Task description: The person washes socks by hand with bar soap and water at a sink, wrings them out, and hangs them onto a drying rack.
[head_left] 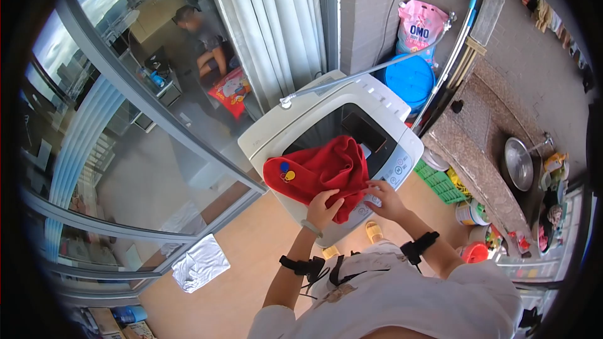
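A red cloth garment (320, 166) with a blue and yellow emblem near its left end lies bunched on the lid of a white washing machine (270, 132). My left hand (323, 209) rests on the garment's near edge, its fingers bent against the fabric. At the garment's right edge, my right hand (384, 199) pinches a bit of the red cloth. Beyond the cloth, a dark rectangular object (364, 130) lies on the machine's dark lid. The control panel (399, 164) shows to the right.
A hose crosses the machine's back. Behind stand a blue bucket (409, 81) and pink detergent bag (422, 28). A stone counter with a metal sink (519, 163) is at right. A white cloth (201, 263) lies on the floor. Behind glass, a person (207, 41) sits.
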`<state>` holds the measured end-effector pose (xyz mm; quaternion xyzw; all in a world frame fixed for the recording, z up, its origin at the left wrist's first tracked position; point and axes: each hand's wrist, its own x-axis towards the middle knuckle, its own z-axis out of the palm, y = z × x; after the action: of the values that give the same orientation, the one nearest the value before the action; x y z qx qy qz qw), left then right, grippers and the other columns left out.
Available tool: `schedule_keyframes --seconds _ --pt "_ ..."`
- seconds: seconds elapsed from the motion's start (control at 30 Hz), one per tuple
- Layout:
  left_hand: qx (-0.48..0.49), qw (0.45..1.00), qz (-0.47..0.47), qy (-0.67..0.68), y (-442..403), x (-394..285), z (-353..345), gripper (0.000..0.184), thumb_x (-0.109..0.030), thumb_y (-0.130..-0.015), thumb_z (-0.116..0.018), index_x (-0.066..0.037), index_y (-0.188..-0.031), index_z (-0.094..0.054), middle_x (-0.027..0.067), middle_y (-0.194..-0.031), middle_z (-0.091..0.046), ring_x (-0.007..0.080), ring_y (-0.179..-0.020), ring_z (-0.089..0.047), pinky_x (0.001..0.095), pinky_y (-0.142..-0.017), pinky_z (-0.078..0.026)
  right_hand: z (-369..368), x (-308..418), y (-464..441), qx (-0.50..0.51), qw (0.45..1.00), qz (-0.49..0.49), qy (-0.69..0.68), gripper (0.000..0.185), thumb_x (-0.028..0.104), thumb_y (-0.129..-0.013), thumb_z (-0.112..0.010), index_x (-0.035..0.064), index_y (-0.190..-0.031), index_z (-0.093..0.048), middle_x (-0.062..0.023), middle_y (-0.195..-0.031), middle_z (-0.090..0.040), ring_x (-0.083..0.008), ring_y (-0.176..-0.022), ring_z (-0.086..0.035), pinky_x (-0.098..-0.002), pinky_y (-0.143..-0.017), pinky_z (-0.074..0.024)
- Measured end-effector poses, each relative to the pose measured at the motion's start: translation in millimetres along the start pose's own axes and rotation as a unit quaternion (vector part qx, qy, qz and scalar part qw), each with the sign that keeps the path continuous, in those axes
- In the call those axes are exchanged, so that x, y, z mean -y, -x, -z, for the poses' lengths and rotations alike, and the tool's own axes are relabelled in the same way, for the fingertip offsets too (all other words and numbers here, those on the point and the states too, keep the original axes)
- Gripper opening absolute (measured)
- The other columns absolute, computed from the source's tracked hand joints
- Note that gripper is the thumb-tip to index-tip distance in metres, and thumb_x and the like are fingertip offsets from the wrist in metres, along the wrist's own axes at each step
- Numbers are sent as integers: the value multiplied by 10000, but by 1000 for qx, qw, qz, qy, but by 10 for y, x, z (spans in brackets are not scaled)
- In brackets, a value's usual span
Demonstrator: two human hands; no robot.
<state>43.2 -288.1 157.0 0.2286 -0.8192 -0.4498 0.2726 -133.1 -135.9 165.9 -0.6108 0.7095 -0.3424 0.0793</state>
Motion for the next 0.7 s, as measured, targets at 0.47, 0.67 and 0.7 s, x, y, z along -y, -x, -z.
schedule_keyframes --seconds 0.47,0.67,0.7 --pt "56 955 -70 -284 2 369 -43 488 -332 -776 -554 -124 -1214 -494 187 -1303 -400 373 -1193 -360 547 -979 -255 244 121 2269 117 923 -361 70 275 194 -761 -609 131 -1028 -584 -117 -1061 -537 -266 -979 -535 -380 -829 -444" --pt "107 956 -50 -270 -209 513 209 498 -234 -704 -555 -106 -1183 -506 171 -1320 -391 350 -1260 -296 550 -1038 -135 34 124 2729 261 861 -433 50 341 313 -821 -529 137 -1113 -539 -109 -1070 -553 -276 -993 -528 -399 -851 -430" --pt "118 957 -43 -263 -266 544 261 497 -218 -688 -552 -101 -1169 -513 168 -1319 -395 345 -1264 -293 549 -1040 -129 -30 135 2785 247 870 -427 31 340 307 -825 -526 137 -1119 -533 -110 -1063 -557 -278 -987 -532 -399 -844 -432"
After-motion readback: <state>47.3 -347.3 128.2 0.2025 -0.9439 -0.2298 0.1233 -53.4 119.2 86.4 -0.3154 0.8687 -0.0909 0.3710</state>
